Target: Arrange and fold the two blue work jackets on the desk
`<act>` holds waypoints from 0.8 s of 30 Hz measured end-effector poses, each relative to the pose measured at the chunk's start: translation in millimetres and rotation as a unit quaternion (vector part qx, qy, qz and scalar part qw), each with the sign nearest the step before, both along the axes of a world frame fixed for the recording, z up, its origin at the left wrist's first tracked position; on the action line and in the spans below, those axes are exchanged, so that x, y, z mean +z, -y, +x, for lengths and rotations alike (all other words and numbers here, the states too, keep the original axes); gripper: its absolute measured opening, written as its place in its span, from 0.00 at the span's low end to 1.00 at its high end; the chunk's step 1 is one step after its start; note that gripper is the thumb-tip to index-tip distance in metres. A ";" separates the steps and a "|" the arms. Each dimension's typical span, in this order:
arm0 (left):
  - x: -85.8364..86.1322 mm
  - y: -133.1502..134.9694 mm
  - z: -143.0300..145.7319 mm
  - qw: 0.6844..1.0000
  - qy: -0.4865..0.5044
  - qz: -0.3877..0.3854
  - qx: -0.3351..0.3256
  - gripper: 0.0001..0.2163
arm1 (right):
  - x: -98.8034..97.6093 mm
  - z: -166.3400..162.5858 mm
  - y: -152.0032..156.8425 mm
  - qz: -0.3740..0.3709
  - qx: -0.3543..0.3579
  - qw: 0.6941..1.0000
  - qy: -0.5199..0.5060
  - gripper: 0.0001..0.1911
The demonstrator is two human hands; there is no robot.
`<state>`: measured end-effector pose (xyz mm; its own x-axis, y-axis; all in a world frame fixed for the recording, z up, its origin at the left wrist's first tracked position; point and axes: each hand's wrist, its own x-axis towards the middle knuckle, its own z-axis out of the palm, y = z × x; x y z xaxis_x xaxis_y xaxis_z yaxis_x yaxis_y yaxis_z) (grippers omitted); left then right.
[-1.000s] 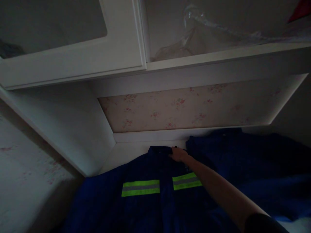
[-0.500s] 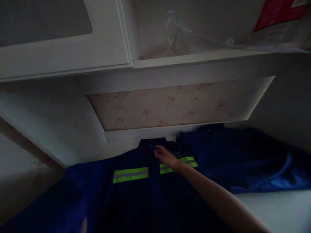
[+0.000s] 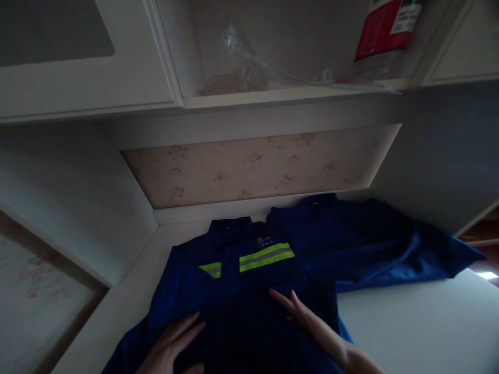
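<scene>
White built-in cabinet (image 3: 78, 98) filling the upper half of the frame, door panel at upper left, open shelf (image 3: 280, 93) at upper centre. Below that, floral wallpaper panel (image 3: 257, 169) across the middle, set back in a recess. White tabletop (image 3: 421, 322) spreading over the lower right, bare and pale.

Blue work jacket (image 3: 241, 301) laid flat in the lower centre, collar toward the recess, front facing up. Second blue garment (image 3: 358, 244) spread just beside it at centre right, its edge overlapping the jacket's shoulder. Reflective yellow-green stripes (image 3: 267, 256) bright across the jacket's chest, small pale logo just above.

Up on the shelf: crumpled clear plastic bag (image 3: 241, 67), and a red-and-white package (image 3: 384, 31) at upper right.

Left hand (image 3: 171, 348) at bottom centre-left, fingers extended, palm flat on the jacket's lower front, gripping nothing. Right hand (image 3: 307, 322) at bottom centre-right, fingers stretched out and loosely spread, resting on the cloth below the stripes, gripping nothing either. Both hands well apart from the collar, dark fabric between them.
</scene>
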<state>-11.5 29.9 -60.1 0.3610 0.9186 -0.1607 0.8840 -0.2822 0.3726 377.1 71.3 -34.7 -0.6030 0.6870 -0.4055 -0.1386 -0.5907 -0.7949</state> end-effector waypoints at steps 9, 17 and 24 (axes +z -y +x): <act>-25.2 -60.1 20.3 0.968 -0.159 0.058 0.184 0.30 | -0.1 36.2 23.3 0.074 0.017 0.986 0.151 0.51; -32.9 -79.8 4.3 0.962 -0.218 0.092 0.134 0.24 | -14.6 43.9 19.8 0.177 0.022 0.932 0.316 0.42; -62.6 -80.3 -20.5 0.953 -0.258 0.142 0.071 0.31 | -29.4 114.0 23.7 0.102 -0.262 0.930 0.237 0.30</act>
<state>-32.0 110.2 -122.7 0.1712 0.9850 -0.0199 0.9656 -0.1718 -0.1952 491.2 47.6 -64.2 0.0494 0.9276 -0.3703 0.0296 -0.3720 -0.9278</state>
